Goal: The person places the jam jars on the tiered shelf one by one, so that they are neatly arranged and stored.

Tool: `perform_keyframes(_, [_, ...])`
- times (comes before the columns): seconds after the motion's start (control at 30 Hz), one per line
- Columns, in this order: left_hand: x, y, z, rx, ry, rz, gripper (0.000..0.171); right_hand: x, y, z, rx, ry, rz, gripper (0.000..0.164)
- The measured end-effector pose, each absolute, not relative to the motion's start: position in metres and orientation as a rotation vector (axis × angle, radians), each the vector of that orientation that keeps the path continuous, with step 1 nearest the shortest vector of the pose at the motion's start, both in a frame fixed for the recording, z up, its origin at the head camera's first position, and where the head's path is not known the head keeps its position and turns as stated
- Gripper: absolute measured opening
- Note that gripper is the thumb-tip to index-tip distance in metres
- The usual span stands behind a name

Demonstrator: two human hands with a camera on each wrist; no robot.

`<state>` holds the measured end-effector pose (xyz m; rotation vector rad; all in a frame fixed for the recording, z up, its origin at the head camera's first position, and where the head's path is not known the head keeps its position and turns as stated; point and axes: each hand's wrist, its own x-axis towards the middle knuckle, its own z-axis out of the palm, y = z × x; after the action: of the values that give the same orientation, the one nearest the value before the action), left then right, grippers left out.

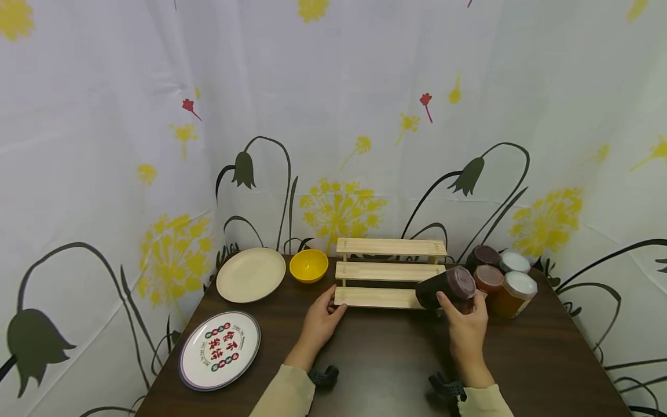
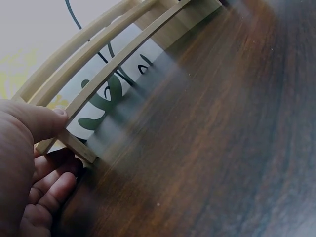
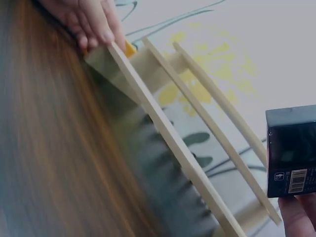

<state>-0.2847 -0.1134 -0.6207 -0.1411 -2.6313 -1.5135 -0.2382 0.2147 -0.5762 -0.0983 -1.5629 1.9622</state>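
pinching a dark jar (image 1: 442, 288) in the right grip (image 1: 465, 330), tilted with its lid to the right, near the right end of the lowest board (image 1: 383, 297) of a wooden rack (image 1: 391, 271), contact unclear; holding that board's left end in the left grip (image 1: 319, 321); showing a barcode (image 3: 297, 180) on the jar only in the right wrist view; curling fingers (image 2: 57, 192) below the board, under the thumb (image 2: 47, 122), in the left wrist view, partly hidden from the head view; taking in four more jars (image 1: 488, 278), a yellow bowl (image 1: 308, 275) and two plates (image 1: 251, 275) on the bench (image 1: 385, 359) in the head view
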Motion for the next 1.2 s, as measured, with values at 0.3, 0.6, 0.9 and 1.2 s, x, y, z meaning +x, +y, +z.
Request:
perform_keyframes(0.3, [-0.282,-0.114,-0.616,-0.145,-2.624,-1.573,0.065,-0.265,0.179,-0.566,-0.051,-1.65,1.97,0.056])
perform_keyframes(0.6, [-0.284,-0.114,-0.62,-0.166,-2.631,-1.548,0.064,-0.297,0.155,-0.546,0.031,-1.819,1.907,0.061])
perform_keyframes(0.9, [-0.287,-0.11,-0.618,-0.16,-2.62,-1.564,0.064,-0.328,0.132,-0.531,0.109,-1.815,1.876,0.058])
perform_keyframes(1.2, [-0.286,-0.114,-0.622,-0.159,-2.612,-1.567,0.064,-0.354,0.109,-0.523,0.203,-1.917,1.712,0.063])
